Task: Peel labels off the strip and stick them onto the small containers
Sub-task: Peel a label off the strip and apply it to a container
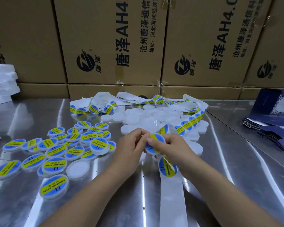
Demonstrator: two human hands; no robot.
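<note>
Closest to you, the bare backing of the strip (pixel 171 203) runs up the shiny metal surface (pixel 236 185) from the bottom edge and passes under your right wrist, with one blue-and-yellow label (pixel 168 166) on it just below that wrist.

Above it, both your hands meet on one small container (pixel 155 145), held off the surface and tilted towards you. Your left hand (pixel 129 145) pinches its left edge with curled fingers. Your right hand (pixel 174 146) grips it from the right, thumb lying across its blue-and-yellow face.

To your left, the labelled containers (pixel 56 149) lie in a loose spread, some overlapping, and one plain white container (pixel 78 167) rests among them.

Beyond your hands sits a heap of unlabelled containers (pixel 147 118). The strip curves round its right side and loops behind it in tangles, many labels on it.

Further off, a stack of white foam pieces (pixel 2 82) sits at the far left and dark blue flat cartons (pixel 272 126) at the right. Brown printed boxes (pixel 113 43) wall off the back.
</note>
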